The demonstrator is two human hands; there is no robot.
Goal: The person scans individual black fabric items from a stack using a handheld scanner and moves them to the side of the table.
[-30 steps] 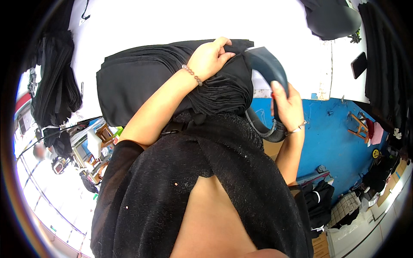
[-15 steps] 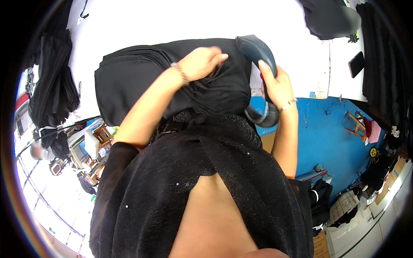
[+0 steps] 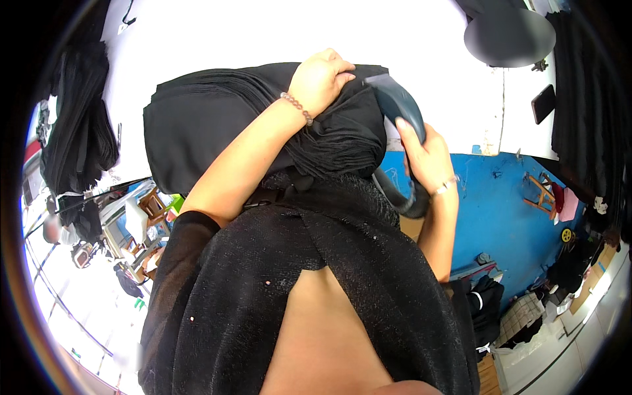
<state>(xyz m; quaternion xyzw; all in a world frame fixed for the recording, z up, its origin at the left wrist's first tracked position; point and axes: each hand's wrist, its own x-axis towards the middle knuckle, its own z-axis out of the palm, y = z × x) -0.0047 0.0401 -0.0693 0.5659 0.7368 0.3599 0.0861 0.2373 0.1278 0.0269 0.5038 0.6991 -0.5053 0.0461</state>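
A stack of folded black cloth lies at the near edge of the white table, many layers deep, with its right part bunched and creased. My left hand is closed, its fingertips pinching the cloth near the far edge of the pile. My right hand is wrapped round the handle of a dark blue-grey handheld trimmer with a ribbed hose running from its lower end. The trimmer's head is at the upper right corner of the cloth, close to my left fingertips. Whether it touches the fabric I cannot tell.
The white table stretches away beyond the cloth. A phone and a dark rounded object lie at its right. Black garments hang at the left, more dark cloth at the right. Below is a blue floor with a wooden stool.
My left hand has moved away from me and slightly right, toward the cloth's far edge. My right hand has brought the trimmer a little nearer to me.
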